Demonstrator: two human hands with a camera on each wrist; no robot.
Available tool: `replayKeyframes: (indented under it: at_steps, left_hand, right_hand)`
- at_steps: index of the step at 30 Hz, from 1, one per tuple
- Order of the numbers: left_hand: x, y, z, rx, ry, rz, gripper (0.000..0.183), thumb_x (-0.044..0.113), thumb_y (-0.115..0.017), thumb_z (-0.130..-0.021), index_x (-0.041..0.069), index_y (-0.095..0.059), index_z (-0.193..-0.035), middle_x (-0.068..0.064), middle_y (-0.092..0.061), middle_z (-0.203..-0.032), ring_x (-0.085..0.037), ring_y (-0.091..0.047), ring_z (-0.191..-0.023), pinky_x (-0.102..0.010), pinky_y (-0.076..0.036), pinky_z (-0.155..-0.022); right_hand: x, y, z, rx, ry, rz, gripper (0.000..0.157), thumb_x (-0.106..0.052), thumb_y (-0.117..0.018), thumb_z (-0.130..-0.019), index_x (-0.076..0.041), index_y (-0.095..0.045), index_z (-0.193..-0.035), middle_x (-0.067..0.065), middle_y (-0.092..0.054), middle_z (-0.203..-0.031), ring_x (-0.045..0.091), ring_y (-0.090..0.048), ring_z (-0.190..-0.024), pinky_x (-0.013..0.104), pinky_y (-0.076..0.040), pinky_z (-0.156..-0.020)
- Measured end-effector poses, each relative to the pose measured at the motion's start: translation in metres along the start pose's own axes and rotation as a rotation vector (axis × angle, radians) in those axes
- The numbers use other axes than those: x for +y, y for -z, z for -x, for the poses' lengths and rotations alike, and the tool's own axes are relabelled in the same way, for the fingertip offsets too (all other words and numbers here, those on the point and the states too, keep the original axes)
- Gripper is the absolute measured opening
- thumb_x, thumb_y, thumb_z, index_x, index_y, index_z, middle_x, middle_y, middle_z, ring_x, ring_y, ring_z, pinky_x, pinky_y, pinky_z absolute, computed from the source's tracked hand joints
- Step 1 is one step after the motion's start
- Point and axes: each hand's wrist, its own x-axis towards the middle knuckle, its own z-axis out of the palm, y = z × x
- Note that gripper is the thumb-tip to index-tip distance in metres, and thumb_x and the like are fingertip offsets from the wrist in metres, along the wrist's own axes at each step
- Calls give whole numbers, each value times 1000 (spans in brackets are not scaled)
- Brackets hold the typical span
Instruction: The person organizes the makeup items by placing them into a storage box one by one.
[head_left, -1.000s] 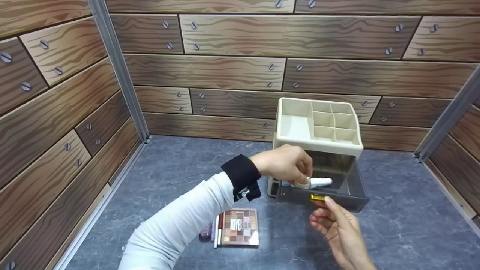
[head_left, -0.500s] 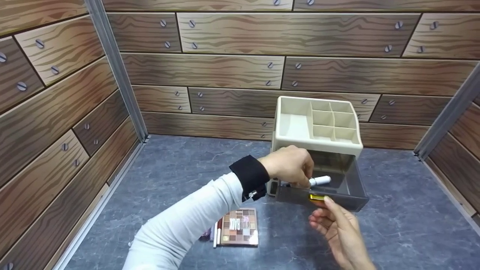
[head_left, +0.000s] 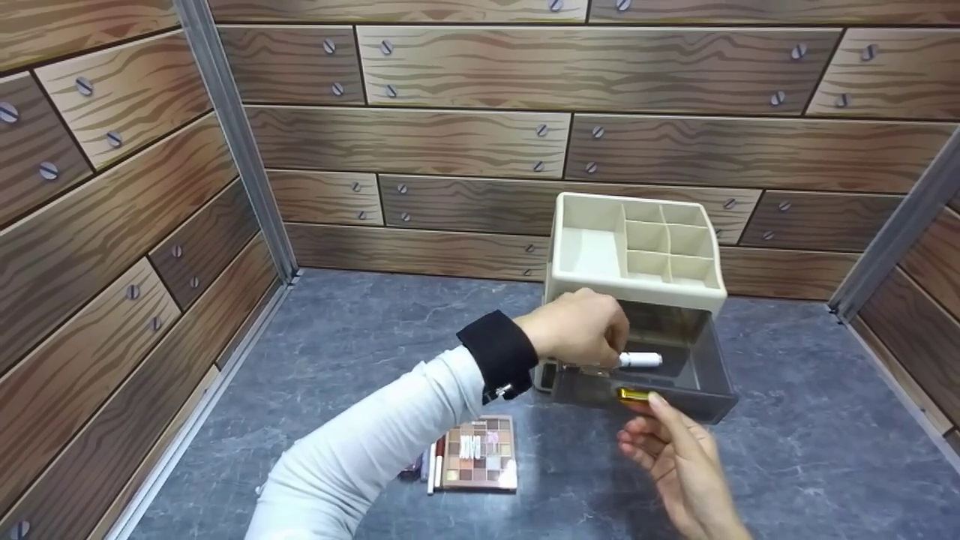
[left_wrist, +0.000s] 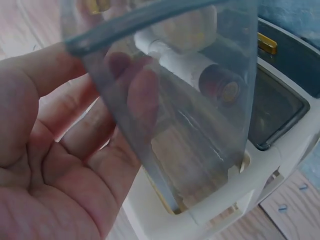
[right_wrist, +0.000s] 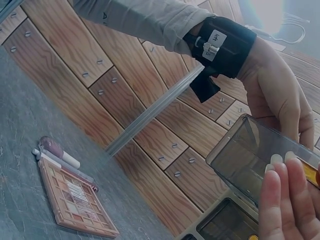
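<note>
My right hand (head_left: 686, 457) pinches the gold handle (head_left: 634, 394) of a smoky clear drawer (head_left: 675, 394), pulled out of a cream cosmetics organizer (head_left: 637, 281). Inside the drawer lies a white tube (head_left: 641, 360), whose dark red end shows in the left wrist view. My left hand (head_left: 581, 326) reaches down into the drawer's left side, fingers bent. Just under its fingertips is a small clear bottle (left_wrist: 197, 30), beside the tube in the left wrist view. I cannot tell whether the fingers grip that bottle; the fingertips are partly hidden.
An eyeshadow palette (head_left: 480, 454) lies on the dark marbled table, with slim white and dark red sticks and a purple tube (right_wrist: 52, 146) along its left side. Divided compartments top the organizer. Wood-patterned walls (head_left: 465, 142) enclose the table.
My left hand moves slightly right and deeper into the drawer, then its fingertips rise a little, uncovering the clear bottle. The white tube turns slightly. My right hand stays on the handle.
</note>
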Motion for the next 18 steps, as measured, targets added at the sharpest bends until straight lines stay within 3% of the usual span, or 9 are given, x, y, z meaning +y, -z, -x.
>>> replayKeyframes:
  at_steps: [5,8,13,18]
  left_hand:
    - [-12,6,8,81,-42,123,10,29,-73,-82,20,-70,-85,13,-64,-75,-3,-59,-69,-16,-47,-65]
    - [-24,5,19,146,-25,318,18,27,-73,-83,14,-69,-94,8,-68,-79,-6,-64,-68,-17,-53,-63]
    - [-45,3,45,253,36,675,24,21,-72,-85,9,-65,-104,1,-70,-86,-23,-70,-72,-29,-58,-61]
    - [-62,4,68,371,64,855,23,19,-71,-86,9,-65,-106,-3,-69,-93,-25,-69,-82,-34,-59,-67]
  right_hand:
    - [1,1,0,-28,17,-11,27,-26,-50,-99,-9,-71,-93,0,-68,-74,15,-68,-69,27,-58,-67]
    - [1,1,0,-40,10,-26,27,-25,-50,-100,-9,-71,-93,1,-69,-74,15,-68,-69,27,-58,-67]
    - [0,-1,0,-59,7,-42,28,-25,-49,-100,-9,-71,-93,1,-69,-74,15,-68,-69,27,-58,-67]
    - [0,1,0,-57,18,-56,28,-24,-49,-100,-9,-71,-93,1,-69,-74,15,-69,-70,27,-58,-67]
